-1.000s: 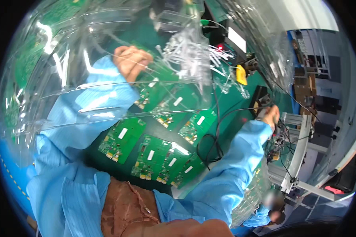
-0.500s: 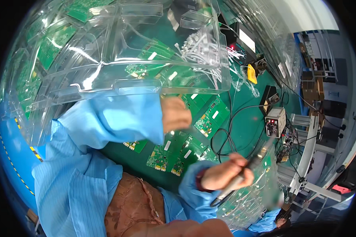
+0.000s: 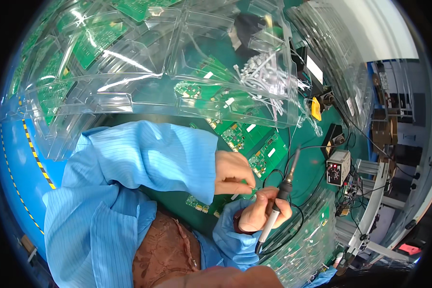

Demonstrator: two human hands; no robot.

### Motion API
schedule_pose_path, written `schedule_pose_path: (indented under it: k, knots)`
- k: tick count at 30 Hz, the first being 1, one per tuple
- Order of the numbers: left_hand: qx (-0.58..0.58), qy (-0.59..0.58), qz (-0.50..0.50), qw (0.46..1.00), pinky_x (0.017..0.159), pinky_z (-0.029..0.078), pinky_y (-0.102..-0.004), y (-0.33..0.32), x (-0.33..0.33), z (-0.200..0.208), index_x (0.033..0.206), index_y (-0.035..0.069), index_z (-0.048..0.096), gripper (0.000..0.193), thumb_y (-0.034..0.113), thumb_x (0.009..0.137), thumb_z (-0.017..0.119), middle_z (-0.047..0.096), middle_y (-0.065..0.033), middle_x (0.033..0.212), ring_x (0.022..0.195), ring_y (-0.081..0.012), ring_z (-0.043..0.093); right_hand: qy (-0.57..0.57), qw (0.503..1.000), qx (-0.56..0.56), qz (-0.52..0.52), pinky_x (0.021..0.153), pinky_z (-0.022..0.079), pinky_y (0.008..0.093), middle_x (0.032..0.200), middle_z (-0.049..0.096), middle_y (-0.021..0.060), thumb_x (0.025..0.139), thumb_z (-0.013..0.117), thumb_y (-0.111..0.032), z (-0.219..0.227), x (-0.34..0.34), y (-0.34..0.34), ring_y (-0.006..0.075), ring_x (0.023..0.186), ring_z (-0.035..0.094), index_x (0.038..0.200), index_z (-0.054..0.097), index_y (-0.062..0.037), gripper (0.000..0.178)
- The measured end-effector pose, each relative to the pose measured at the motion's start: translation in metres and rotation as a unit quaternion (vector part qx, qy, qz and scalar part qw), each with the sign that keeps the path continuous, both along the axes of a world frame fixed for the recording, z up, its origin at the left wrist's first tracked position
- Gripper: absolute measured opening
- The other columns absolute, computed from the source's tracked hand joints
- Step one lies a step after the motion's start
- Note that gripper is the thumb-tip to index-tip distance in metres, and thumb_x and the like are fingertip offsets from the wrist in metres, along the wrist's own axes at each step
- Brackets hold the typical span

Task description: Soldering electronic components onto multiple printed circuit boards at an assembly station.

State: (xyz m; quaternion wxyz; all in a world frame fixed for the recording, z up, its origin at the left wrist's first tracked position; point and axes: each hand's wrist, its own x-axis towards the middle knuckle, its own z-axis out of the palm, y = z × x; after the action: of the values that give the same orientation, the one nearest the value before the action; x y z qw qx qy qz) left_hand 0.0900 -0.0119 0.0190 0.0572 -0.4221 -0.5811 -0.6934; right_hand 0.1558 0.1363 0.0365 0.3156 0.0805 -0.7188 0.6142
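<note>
My right hand (image 3: 265,211) is closed round a soldering iron (image 3: 270,223). The iron is tilted, with its metal tip pointing up and away over the green mat. My left hand (image 3: 234,173) is just left of my right one, its fingers curled toward the thumb in a pinch. Whatever sits between those fingertips is too small to make out. The fingertips of both hands nearly meet. Beyond them lie green circuit boards (image 3: 269,152) with white labels. Other boards, including a circuit board (image 3: 197,203) below my left sleeve, are partly covered by my arms.
A clear plastic tray (image 3: 144,91) stands over the boards at the back left. White cable bundles (image 3: 264,77) lie behind it. To the right are the iron's control box (image 3: 338,168), a black stand (image 3: 333,137) and trailing black cords. More clear trays (image 3: 305,230) sit at the near right.
My left hand has come nearer and rightward, close to the right hand. The soldering iron has swung from pointing right to pointing up and away. The view has shifted slightly.
</note>
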Motion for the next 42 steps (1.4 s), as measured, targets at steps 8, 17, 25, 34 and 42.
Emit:
schedule_pose_path:
  k: [8, 17, 25, 34, 42]
  knots:
    - [-0.271, 0.380, 0.185, 0.865, 0.051, 0.037, -0.0313, -0.049, -0.064, -0.003, 0.065, 0.007, 0.054, 0.009, 0.010, 0.063, 0.062, 0.036, -0.0001, 0.051, 0.047, -0.0140, 0.044, 0.031, 0.986, 0.134, -0.100, 0.057, 0.041, 0.0288, 0.070, 0.052, 0.0128, 0.079, 0.058, 0.004, -0.001, -0.010, 0.016, 0.0168, 0.060, 0.048, 0.091, 0.050, -0.0044, 0.017]
    - [-0.330, 0.286, 0.493, 0.752, 0.055, 0.027, -0.0323, -0.111, -0.102, -0.056, 0.063, 0.026, 0.063, 0.011, 0.028, 0.052, 0.064, 0.032, 0.0036, 0.053, 0.047, -0.0148, 0.041, -0.105, 0.990, 0.066, -0.060, 0.047, 0.027, 0.0217, 0.059, 0.046, 0.0051, 0.085, 0.052, -0.018, 0.017, -0.028, 0.032, 0.0089, 0.049, 0.037, 0.099, 0.046, 0.0008, 0.024]
    - [-0.313, 0.134, 0.306, 0.889, 0.048, 0.036, -0.0358, -0.098, -0.083, -0.065, 0.077, 0.013, 0.067, 0.013, 0.018, 0.065, 0.067, 0.051, -0.0029, 0.057, 0.045, -0.0206, 0.049, -0.153, 0.984, 0.056, 0.066, 0.047, 0.028, 0.0209, 0.056, 0.047, 0.0035, 0.078, 0.061, -0.002, -0.001, -0.083, 0.004, 0.0070, 0.047, 0.038, 0.078, 0.044, -0.0038, 0.017]
    - [-0.268, 0.148, 0.382, 0.872, 0.042, 0.038, -0.0325, -0.087, -0.075, -0.058, 0.086, 0.011, 0.065, 0.012, 0.015, 0.077, 0.058, 0.061, -0.0023, 0.062, 0.044, -0.0196, 0.053, -0.159, 0.985, 0.066, 0.016, 0.045, 0.032, 0.0196, 0.060, 0.052, 0.0046, 0.078, 0.064, -0.004, -0.024, -0.108, -0.003, 0.0064, 0.047, 0.043, 0.075, 0.049, -0.0030, 0.016]
    - [-0.391, 0.117, 0.341, 0.847, 0.046, 0.036, -0.0289, -0.094, -0.069, -0.048, 0.090, 0.014, 0.067, 0.017, 0.018, 0.073, 0.067, 0.066, -0.0019, 0.070, 0.047, -0.0146, 0.055, -0.193, 0.981, 0.001, 0.006, 0.045, 0.033, 0.0191, 0.063, 0.051, 0.0033, 0.083, 0.064, -0.016, -0.030, -0.110, -0.011, 0.0067, 0.050, 0.044, 0.081, 0.050, -0.0035, 0.018]
